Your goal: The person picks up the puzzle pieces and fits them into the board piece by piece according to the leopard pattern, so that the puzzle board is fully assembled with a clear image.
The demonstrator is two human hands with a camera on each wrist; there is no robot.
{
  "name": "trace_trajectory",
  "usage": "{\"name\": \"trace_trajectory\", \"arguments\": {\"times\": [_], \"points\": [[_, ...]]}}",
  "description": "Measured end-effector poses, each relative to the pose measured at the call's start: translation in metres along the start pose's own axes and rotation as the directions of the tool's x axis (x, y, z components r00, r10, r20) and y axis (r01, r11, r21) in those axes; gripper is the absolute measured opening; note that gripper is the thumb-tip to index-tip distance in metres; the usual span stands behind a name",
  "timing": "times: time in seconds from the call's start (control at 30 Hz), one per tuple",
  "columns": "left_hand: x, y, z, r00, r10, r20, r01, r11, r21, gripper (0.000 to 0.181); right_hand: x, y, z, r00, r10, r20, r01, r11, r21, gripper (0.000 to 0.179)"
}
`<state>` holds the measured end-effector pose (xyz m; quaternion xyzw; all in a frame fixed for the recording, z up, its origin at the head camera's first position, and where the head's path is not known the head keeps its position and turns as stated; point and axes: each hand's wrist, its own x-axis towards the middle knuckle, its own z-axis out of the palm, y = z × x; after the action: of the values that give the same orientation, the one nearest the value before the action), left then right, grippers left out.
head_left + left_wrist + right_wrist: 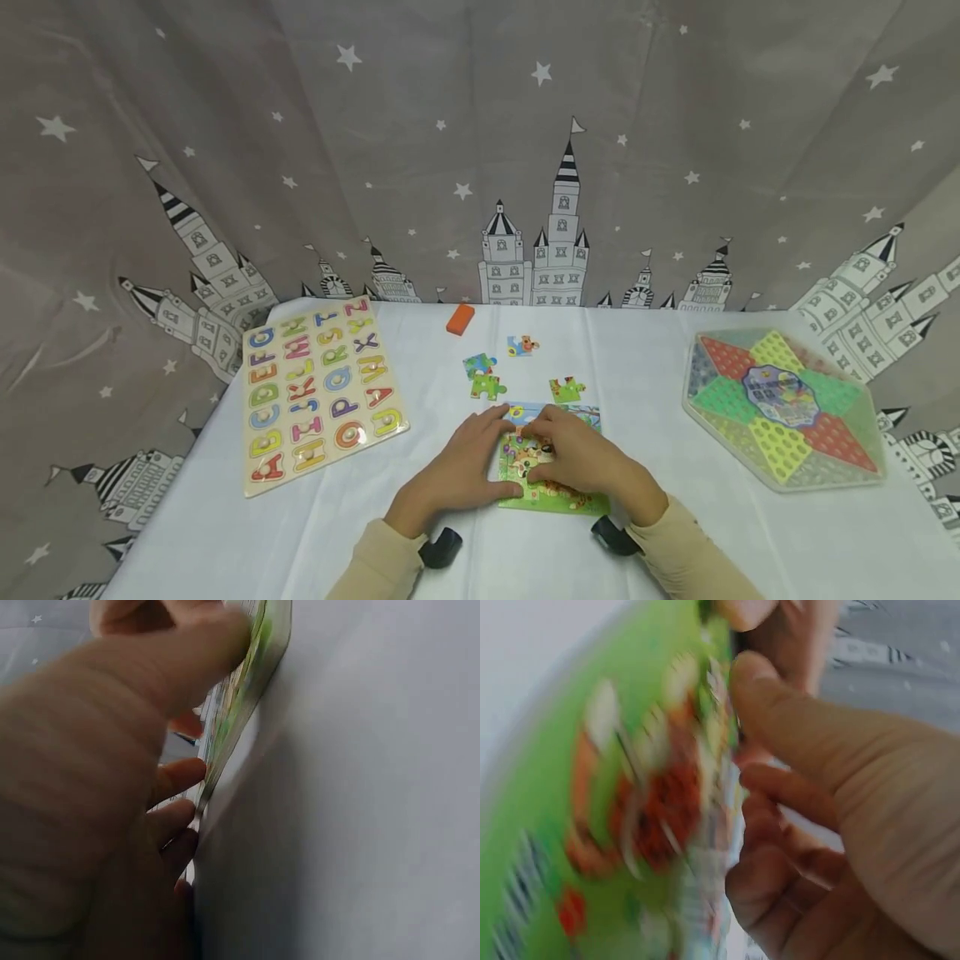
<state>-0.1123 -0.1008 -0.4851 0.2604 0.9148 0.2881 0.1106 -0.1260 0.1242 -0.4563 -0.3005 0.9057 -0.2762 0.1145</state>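
A jigsaw puzzle board [577,500] with a cartoon tiger on green lies in front of me. At its left side, my left hand [468,462] is spread, with the thumb on the lower left edge and fingers toward the upper left. My right hand [581,454] reaches over the board's middle with bent fingers; thumb and forefinger stand either side of the tiger's face. Whether they pinch a piece is hidden. Beyond the board lie loose puzzle pieces: a blue-green one [478,364], a green one [487,386], one with a bear [522,345] and another green one [567,389].
A wooden alphabet peg board [322,392] lies at the left. On the right is a clear-lidded board game box [783,408] with a coloured star. An orange block [460,319] sits near the back edge of the white-covered table. Behind hangs a grey castle-print curtain [420,167].
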Motion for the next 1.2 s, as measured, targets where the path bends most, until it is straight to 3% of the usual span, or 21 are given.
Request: {"name": "trace_trajectory", "arguments": {"times": [0.1,0.23,0.37,0.5,0.67,0.8,1.0,1.2], "points": [[-0.001,-0.001,-0.003,0.999,0.003,0.032,-0.003,1.000,-0.008,0.085,0.004,-0.006,0.005,1.000,0.016,-0.014,-0.017,0.998,-0.066,0.044],[0.000,-0.001,-0.004,0.999,-0.007,0.048,0.007,1.000,-0.011,0.087,0.008,-0.008,0.008,0.998,0.067,-0.005,-0.067,0.994,-0.085,0.039],[0.000,-0.001,-0.004,0.999,-0.008,0.051,0.009,1.000,-0.010,0.088,0.010,-0.005,0.009,0.997,0.076,0.021,-0.075,0.996,-0.042,0.032],[0.000,-0.001,-0.004,0.999,-0.013,0.052,0.014,1.000,-0.020,0.087,0.010,-0.003,0.009,0.998,0.032,0.052,-0.033,0.999,0.025,0.019],[0.000,-0.002,-0.003,0.999,-0.013,0.049,0.014,1.000,-0.020,0.085,0.008,-0.006,0.006,0.999,0.026,0.027,-0.028,0.998,0.047,0.022],[-0.001,-0.003,-0.002,0.999,0.008,0.035,-0.008,1.000,0.000,0.073,0.003,-0.005,-0.002,0.999,0.052,0.015,-0.052,0.999,0.015,0.028],[0.000,-0.003,0.001,1.000,0.021,-0.017,-0.021,0.999,0.028,0.038,-0.006,0.001,-0.014,0.991,0.085,0.103,-0.085,0.996,-0.002,0.031],[0.002,0.002,0.004,0.997,-0.011,-0.073,0.012,1.000,0.013,0.033,-0.008,0.005,-0.016,0.984,0.127,0.121,-0.126,0.992,-0.021,0.034]]}}
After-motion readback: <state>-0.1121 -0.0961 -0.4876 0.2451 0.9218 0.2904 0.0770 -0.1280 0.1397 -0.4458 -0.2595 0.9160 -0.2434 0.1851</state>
